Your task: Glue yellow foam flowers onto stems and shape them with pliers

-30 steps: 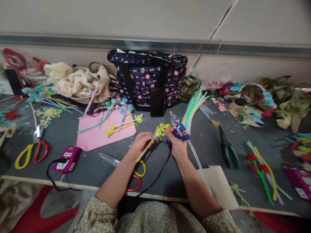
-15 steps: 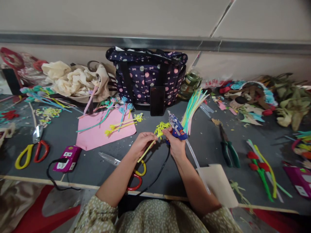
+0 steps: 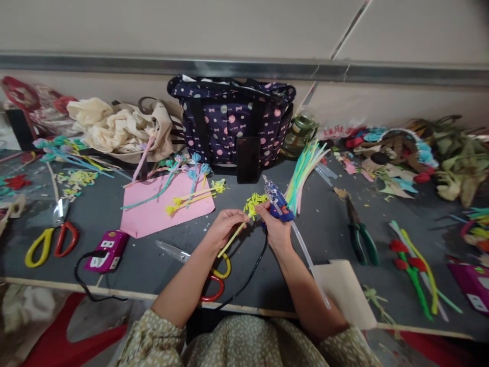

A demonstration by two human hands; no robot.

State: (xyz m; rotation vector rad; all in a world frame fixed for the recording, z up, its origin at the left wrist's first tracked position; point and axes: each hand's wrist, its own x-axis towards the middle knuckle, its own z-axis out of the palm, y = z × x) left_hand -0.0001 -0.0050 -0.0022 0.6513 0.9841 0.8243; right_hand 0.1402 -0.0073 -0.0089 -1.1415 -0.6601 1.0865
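Note:
My left hand (image 3: 228, 228) pinches a yellow pipe-cleaner stem (image 3: 234, 239) that slants down toward me. Against the stem's upper end, my right hand (image 3: 275, 224) has its thumb and finger closed while it also grips a blue hot glue gun (image 3: 278, 201). The gun's nozzle points up and away, and a clear glue stick (image 3: 305, 250) trails out of its back. Just beyond my fingertips lies a small heap of yellow clippings (image 3: 255, 203). Under my left forearm sits a pair of scissors (image 3: 216, 288) with red and yellow handles, partly hidden.
A pink sheet (image 3: 148, 219) bears finished-looking pipe-cleaner flowers. Behind stand a patterned bag (image 3: 217, 120) and a leaning phone (image 3: 248, 160). Pipe cleaners (image 3: 303, 173) and pliers (image 3: 359, 232) lie right; scissors (image 3: 61, 214) and a purple power socket (image 3: 110, 244) left. A black cord (image 3: 252, 270) crosses the table edge.
Both hands stay almost in place, still holding the yellow stem and the glue gun. The whole view has shifted very slightly.

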